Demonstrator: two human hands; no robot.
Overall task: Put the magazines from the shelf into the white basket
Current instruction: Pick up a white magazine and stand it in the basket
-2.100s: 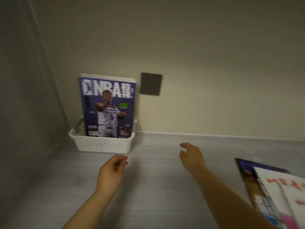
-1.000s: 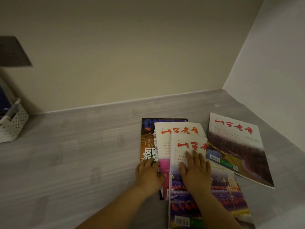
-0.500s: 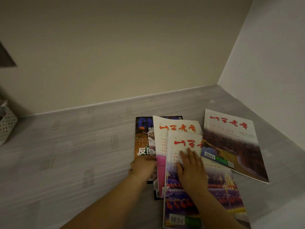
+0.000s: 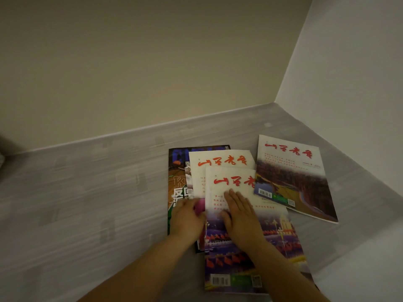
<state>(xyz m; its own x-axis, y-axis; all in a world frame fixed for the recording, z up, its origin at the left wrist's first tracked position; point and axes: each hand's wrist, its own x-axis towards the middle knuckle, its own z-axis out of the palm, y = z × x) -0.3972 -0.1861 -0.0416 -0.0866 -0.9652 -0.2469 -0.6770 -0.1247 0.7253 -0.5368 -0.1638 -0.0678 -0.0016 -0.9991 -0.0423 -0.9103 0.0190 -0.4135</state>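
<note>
Beneath the right hand lies a magazine.

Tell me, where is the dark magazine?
In the head view, the dark magazine lies on the shelf, leftmost of all, partly under a white-covered magazine and the left hand.

Shelf: bottom magazine leftmost, middle magazine on it, top magazine on that and nearest, fourth magazine to their right, right hand flat on top magazine, left hand beside it at middle magazine's edge.
</note>
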